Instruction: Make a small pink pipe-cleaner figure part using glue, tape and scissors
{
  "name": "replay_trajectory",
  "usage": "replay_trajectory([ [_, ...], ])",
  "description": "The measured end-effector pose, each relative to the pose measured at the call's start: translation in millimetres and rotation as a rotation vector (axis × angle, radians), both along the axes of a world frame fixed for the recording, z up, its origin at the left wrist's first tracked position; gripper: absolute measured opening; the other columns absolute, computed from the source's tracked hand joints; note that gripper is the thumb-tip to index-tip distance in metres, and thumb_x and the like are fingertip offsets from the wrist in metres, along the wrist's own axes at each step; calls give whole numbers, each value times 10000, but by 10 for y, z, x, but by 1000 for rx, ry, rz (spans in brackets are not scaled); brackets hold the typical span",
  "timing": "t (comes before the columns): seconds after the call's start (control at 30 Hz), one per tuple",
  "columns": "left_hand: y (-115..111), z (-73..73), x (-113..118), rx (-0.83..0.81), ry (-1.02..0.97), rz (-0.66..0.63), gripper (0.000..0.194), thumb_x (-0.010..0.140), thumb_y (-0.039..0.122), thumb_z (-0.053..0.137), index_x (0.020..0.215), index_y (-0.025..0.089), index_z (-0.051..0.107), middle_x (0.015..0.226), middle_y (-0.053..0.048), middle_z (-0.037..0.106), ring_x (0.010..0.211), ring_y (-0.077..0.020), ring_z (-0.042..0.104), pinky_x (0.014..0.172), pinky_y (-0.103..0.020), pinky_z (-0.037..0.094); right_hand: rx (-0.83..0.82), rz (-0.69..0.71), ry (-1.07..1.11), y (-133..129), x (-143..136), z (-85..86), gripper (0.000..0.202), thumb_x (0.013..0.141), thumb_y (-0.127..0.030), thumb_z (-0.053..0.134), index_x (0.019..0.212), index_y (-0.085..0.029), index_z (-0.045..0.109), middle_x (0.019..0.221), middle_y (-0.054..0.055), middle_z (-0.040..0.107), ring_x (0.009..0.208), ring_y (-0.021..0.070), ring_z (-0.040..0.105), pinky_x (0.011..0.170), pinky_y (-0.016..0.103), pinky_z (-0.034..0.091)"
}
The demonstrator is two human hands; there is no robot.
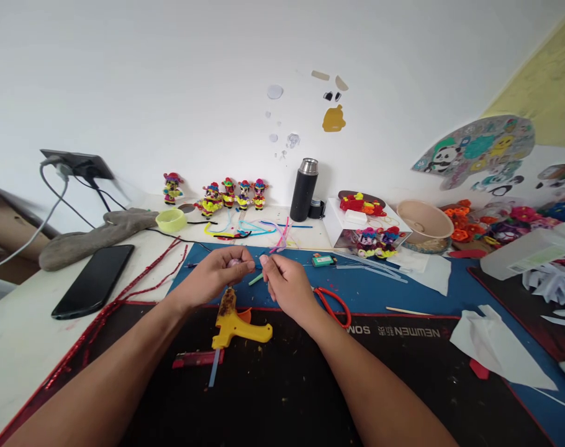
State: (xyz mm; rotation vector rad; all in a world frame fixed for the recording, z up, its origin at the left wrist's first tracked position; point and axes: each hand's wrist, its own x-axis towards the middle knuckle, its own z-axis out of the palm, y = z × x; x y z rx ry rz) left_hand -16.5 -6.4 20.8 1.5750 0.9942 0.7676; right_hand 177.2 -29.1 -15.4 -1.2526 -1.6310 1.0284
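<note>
While the left hand (224,268) pinches a small pale piece (233,263) just beyond the yellow glue gun (238,328), the right hand (286,280) bunches its fingertips nearby (any contents cannot be told), evidently fine two-handed work, the next move calling for steady, precise fingers.

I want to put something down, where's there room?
Try the black mat between the yellow glue gun and right forearm, bare except crumbs. Or the white table nearer than the phone. Left of the black bottle, dolls and fuzzy stems crowd together.
</note>
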Motion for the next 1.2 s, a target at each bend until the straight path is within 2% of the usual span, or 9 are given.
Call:
replay_trajectory([
  [0.13, 16, -38, 15, 8, 47, 4, 446, 856, 621, 740, 810, 196, 615, 640, 54, 437, 569, -120, 348, 532, -248, 285, -5, -11, 18, 29, 7, -10, 558, 1087, -670, 449, 735, -246, 532, 492, -45, 491, 456, 149, 483, 537, 276, 378],
  [0.37, 25, -61, 8, 33, 94, -40, 538, 900, 724, 664, 849, 189, 648, 658, 35, 479, 582, -134, 398, 526, -247, 320, -19, -18, -1, 13, 6, 5, 545, 1080, -670, 452, 740, -250, 529, 498, -37, 500, 460, 157, 490, 522, 278, 371],
  [0.67, -8, -62, 6, 108, 96, -38, 399, 924, 570, 726, 820, 191, 660, 689, 37, 498, 628, -136, 389, 569, -250, 318, -27, 9, -33, -16, -15, -5, 521, 1091, -638, 451, 751, -251, 532, 508, -39, 501, 473, 158, 499, 526, 279, 364],
  [0.8, -38, -34, 20, 136, 110, -20, 432, 919, 598, 715, 802, 188, 645, 680, 34, 484, 631, -137, 383, 571, -249, 318, -23, 10, -34, -24, -6, 12, 535, 1091, -653, 449, 748, -250, 524, 517, -36, 501, 496, 163, 514, 533, 278, 374],
  [0.93, -33, -46, 40, 96, 76, -35, 465, 920, 637, 697, 801, 192, 629, 656, 41, 474, 598, -126, 366, 535, -242, 303, -26, 5, -31, -10, -3, -6, 555, 1083, -685, 445, 744, -251, 520, 519, -35, 497, 488, 160, 508, 525, 278, 372],
  [1.2, -13, -63, 37, 42, 25, -27, 432, 915, 603, 712, 807, 188, 666, 620, 51, 450, 570, -122, 357, 524, -254, 281, -19, 18, 30, 2, -22, -28, 560, 1079, -699, 447, 775, -243, 559, 544, -38, 514, 478, 150, 510, 514, 270, 379],
])
